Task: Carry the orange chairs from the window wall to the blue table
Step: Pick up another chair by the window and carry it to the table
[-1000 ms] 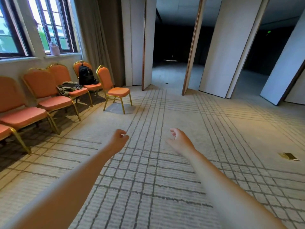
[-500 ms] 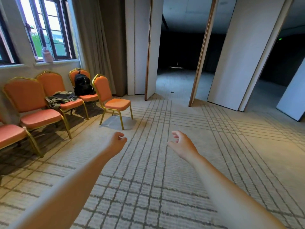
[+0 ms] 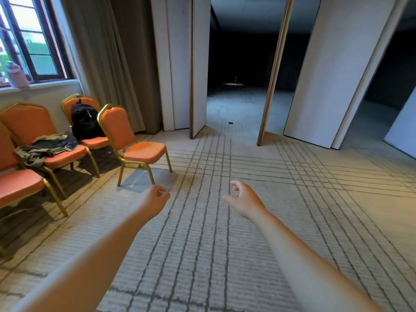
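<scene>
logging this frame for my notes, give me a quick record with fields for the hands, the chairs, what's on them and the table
left hand: loosely curled, holds nothing, over the carpet
right hand: loosely curled, holds nothing
orange chairs: at least four, by the window wall
end chair: angled out from the row, seat bare, nearest the hands
on seats: black backpack on one, jacket on the next
window sill: a bottle
blue table: not in view
</scene>
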Demonstrator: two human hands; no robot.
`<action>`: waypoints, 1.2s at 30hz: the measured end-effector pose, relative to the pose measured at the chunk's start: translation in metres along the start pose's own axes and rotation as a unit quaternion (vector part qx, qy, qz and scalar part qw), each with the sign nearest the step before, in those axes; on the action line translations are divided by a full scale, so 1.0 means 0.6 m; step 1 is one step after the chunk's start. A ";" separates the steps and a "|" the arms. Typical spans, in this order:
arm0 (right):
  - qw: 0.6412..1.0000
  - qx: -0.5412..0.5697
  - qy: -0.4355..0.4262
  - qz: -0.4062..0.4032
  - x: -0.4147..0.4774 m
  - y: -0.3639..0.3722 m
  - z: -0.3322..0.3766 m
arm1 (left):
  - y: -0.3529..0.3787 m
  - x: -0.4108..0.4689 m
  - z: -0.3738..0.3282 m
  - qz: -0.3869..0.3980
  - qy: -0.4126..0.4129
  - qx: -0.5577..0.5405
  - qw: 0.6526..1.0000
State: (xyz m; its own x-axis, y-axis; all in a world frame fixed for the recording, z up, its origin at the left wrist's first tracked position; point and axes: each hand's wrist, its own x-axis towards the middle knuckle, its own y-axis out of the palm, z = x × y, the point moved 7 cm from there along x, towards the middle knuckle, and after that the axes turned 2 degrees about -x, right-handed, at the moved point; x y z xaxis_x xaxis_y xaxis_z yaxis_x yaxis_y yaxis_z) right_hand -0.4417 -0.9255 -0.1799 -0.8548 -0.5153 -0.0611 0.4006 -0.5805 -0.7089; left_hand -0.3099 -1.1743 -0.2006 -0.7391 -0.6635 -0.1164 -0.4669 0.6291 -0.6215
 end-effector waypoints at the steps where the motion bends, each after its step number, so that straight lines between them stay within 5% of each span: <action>1: 1.000 0.002 -0.001 0.002 0.052 -0.003 -0.002 | 0.007 0.046 -0.012 -0.001 -0.001 0.010 1.000; 11: 0.999 -0.013 -0.020 0.023 0.536 -0.033 0.031 | 0.019 0.457 -0.090 -0.043 -0.040 0.046 0.997; 27: 0.993 -0.042 -0.055 0.091 1.288 0.160 0.200 | -0.050 1.204 -0.052 -0.057 -0.084 0.085 0.991; 36: 0.988 -0.044 -0.029 0.144 1.660 0.244 0.202 | -0.031 1.568 -0.019 -0.041 -0.129 0.094 0.986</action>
State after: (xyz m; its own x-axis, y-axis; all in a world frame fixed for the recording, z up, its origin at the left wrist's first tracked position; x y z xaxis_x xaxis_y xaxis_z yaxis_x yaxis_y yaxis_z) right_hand -1.1942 -1.6000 -0.2591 -0.6890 -0.6871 -0.2308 0.5914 -0.3487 -0.7271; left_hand -1.0017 -1.8057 -0.2896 -0.5439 -0.8048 -0.2376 -0.4039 0.4993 -0.7666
